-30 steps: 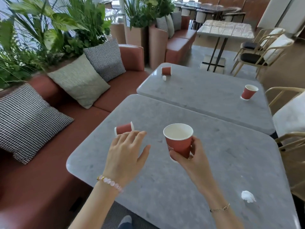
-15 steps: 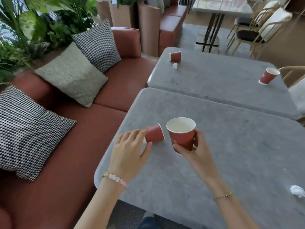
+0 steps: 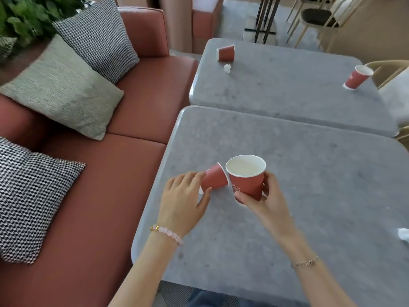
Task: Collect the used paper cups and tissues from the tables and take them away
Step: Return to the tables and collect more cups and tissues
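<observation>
step: I'm gathering cups
right hand [image 3: 265,202]: fingers gripping upright red paper cup [image 3: 247,185]
left hand [image 3: 183,200]: fingers pinching tipped red paper cup [image 3: 215,179]
next: probably nesting them, aligning base-to-mouth

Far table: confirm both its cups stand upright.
No, the left cup lies on its side on the far table; only the right cup stands.

On my feed I log a rust-red sofa [image 3: 124,173] along the left, a grey-green cushion [image 3: 59,89] against its backrest, a houndstooth cushion [image 3: 97,36] just behind that, a second houndstooth cushion [image 3: 28,196] on the near seat, leafy plants [image 3: 24,18] behind the backrest, a wooden chair [image 3: 318,16] with a dark seat at top right
</observation>
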`<move>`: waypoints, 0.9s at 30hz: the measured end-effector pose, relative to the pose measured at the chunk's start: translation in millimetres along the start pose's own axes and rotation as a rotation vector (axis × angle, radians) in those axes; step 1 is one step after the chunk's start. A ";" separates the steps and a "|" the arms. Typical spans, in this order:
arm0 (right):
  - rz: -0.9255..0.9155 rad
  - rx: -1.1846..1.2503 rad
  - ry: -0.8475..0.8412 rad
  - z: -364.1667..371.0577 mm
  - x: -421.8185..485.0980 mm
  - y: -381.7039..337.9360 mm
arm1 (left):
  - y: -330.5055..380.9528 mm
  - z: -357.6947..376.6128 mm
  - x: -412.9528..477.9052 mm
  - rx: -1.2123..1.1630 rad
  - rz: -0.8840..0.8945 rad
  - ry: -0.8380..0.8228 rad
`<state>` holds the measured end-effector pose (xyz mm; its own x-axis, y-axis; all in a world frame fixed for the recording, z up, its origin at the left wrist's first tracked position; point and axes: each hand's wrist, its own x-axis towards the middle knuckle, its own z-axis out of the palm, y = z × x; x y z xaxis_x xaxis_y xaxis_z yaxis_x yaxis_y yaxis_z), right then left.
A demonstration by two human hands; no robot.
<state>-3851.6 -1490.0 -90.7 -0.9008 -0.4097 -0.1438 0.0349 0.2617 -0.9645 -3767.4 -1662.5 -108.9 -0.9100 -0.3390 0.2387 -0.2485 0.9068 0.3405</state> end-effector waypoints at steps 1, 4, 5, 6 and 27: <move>0.007 0.002 0.005 0.4 1.4 0.6 | -1.4 4.5 3.6 -0.006 0.000 -0.013; 0.032 0.000 0.016 -0.3 5.2 4.1 | -5.6 19.5 13.5 -0.019 0.001 -0.047; 0.039 0.001 0.023 -0.5 6.6 4.2 | -7.6 25.0 16.9 -0.023 0.000 -0.065; 0.047 -0.003 0.032 -1.6 8.0 5.2 | -9.6 30.9 20.7 -0.029 -0.005 -0.084; 0.096 -0.044 0.147 -37.3 9.4 18.9 | -19.2 98.8 54.5 0.037 -0.020 -0.268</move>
<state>-3875.6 -1456.3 -102.0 -0.9480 -0.2492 -0.1980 0.1082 0.3328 -0.9368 -3845.1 -1673.7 -192.3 -0.9591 -0.2826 -0.0191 -0.2745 0.9109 0.3080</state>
